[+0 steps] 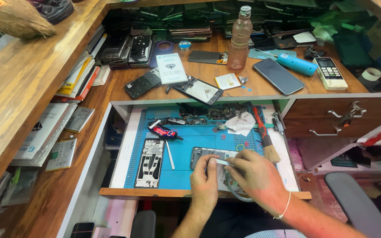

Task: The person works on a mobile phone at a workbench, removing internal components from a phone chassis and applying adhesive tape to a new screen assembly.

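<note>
On the blue mat (184, 154), a bare phone frame (151, 162) lies left. The left hand (204, 180) and right hand (254, 176) pinch a thin strip (222, 161) over the opened phone (201, 155); a brush (265, 139) lies right.

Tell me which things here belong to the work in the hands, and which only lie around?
In use:
left hand
right hand
opened phone
thin flat tool
blue work mat

Lying about:
plastic bottle
brush
glue tube
remote control
coconut
</note>
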